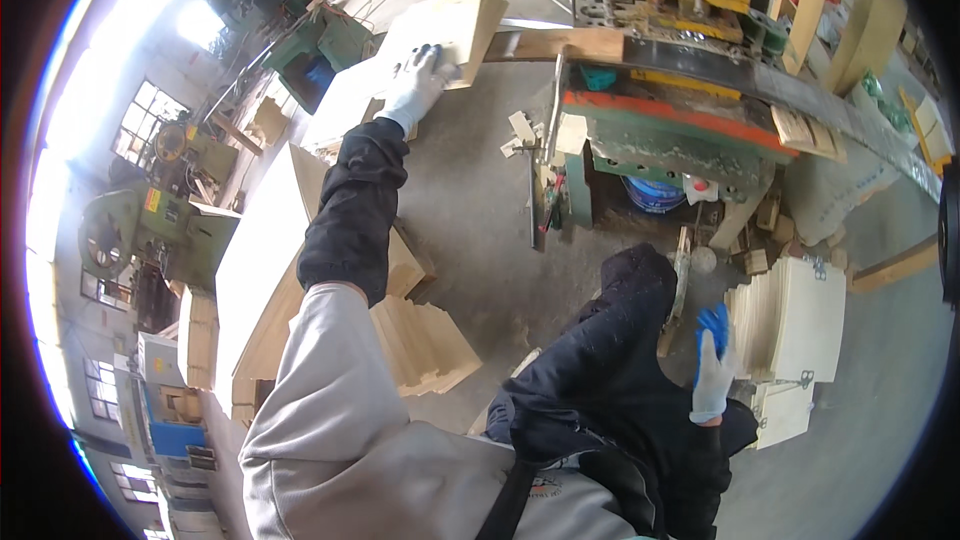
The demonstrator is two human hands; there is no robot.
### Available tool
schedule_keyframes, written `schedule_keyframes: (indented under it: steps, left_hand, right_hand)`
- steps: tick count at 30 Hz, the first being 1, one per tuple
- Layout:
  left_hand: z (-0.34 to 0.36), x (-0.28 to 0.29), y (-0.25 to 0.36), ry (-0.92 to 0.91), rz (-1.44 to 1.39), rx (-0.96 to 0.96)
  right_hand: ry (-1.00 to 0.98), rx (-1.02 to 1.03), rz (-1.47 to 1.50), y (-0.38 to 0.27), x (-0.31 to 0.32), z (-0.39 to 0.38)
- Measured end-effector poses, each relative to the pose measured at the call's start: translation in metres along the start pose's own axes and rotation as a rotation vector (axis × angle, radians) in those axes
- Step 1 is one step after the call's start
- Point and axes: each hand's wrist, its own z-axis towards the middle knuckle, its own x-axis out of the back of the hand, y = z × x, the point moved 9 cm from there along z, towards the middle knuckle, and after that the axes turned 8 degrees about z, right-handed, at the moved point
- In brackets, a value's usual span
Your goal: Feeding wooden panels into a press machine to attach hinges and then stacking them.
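Note:
At the upper middle, my left hand, in a white glove with dark fingertips, rests with spread fingers on a small stack of pale wooden boards, above another pale board. My left forearm reaches forward in a dark sleeve cover. My right hand, in a white-and-blue glove, hangs at the lower right with its fingers apart and nothing visible in it, beside a stack of thin pale panels with small metal fittings.
A green-and-orange press with a long metal rail stands at the upper right, a blue bucket beneath it. Large boards and cut wooden pieces are stacked to my left. Green machines line the windowed wall. Offcuts lie ahead.

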Motion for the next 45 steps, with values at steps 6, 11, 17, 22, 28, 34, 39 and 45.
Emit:
schedule_keyframes:
  steps: [6, 11, 17, 22, 28, 34, 39, 45]
  left_hand:
    - [-0.014, 0.027, 0.042, 0.055, 0.107, -0.198]
    - [-0.100, 0.166, 0.105, 0.658, -0.256, -0.051]
    - [-0.152, 0.159, 0.097, 0.572, -1.936, 0.611]
    - [-0.177, 0.119, 0.175, 0.307, -2.348, 0.634]
    - [-0.190, 0.079, 0.259, -0.071, -2.581, 0.744]
    - [-0.150, 0.041, 0.287, -0.369, -1.867, 0.190]
    - [-0.107, 0.005, 0.324, -0.319, -2.006, 0.404]
    - [-0.094, -0.004, 0.324, -0.226, -1.880, 0.579]
  right_hand:
    - [-0.263, 0.000, 0.122, -0.058, -0.125, 0.041]
    - [-0.493, 0.065, 0.137, -0.099, -0.214, 0.030]
    - [-0.450, -0.006, 0.349, -0.106, -0.228, 0.008]
    - [-0.360, -0.071, 0.566, -0.118, -0.198, -0.006]
    - [-0.020, 0.411, 0.226, -0.134, -0.121, 0.000]
    - [-0.104, 0.092, 0.379, -0.112, -0.026, 0.050]
    - [-0.138, -0.041, 0.627, -0.109, -0.020, 0.108]
    - [0.023, -0.054, 0.679, -0.082, -0.034, 0.169]
